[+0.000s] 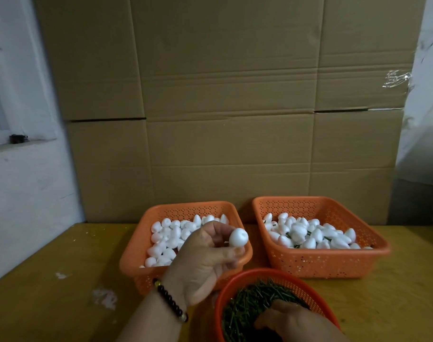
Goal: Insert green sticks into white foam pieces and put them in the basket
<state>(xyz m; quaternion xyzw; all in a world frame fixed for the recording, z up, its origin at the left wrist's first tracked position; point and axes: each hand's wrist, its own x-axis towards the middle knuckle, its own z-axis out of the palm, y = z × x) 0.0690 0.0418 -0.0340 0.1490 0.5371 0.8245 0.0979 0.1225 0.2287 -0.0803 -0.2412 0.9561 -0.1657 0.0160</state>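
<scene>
My left hand point(203, 260) pinches one white egg-shaped foam piece point(238, 237) above the near right corner of the left orange basket point(131, 255), which is full of plain foam pieces. My right hand point(294, 322) is down in the round orange basket point(237, 277) among the green sticks point(250, 302), its fingers curled into the pile; its fingertips are hidden, so I cannot tell whether it holds a stick. The right orange basket point(324, 262) holds foam pieces with green sticks showing between them.
The baskets stand on a yellow wooden table point(62, 280) with white foam crumbs point(104, 296) at the left. A cardboard wall point(223, 119) rises close behind the baskets. A white wall and ledge are at the left, clear plastic sheeting at the right.
</scene>
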